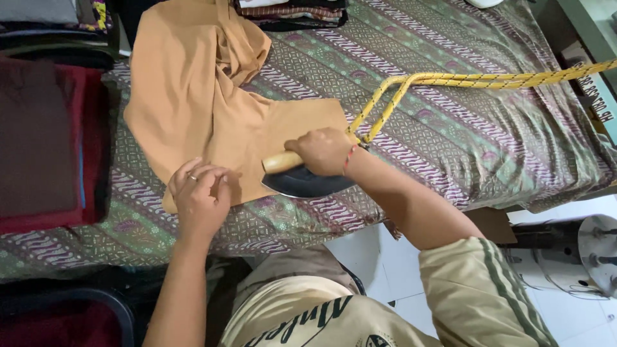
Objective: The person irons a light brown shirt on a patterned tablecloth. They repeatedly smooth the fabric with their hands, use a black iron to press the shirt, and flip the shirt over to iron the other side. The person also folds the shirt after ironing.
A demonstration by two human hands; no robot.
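Observation:
An ochre-coloured cloth [193,90] lies partly bunched on a patterned batik-covered ironing surface [450,109]. My right hand [324,151] grips the wooden handle of a dark iron [302,182], which rests on the cloth's near corner. A yellow braided cord [463,80] runs from the iron off to the right. My left hand [200,196], with a ring on one finger, presses flat on the cloth's near edge, just left of the iron.
Folded dark red and brown cloths [45,141] are stacked at the left. More folded clothes [292,11] sit at the far edge. A fan [594,247] stands on the white tiled floor at the right.

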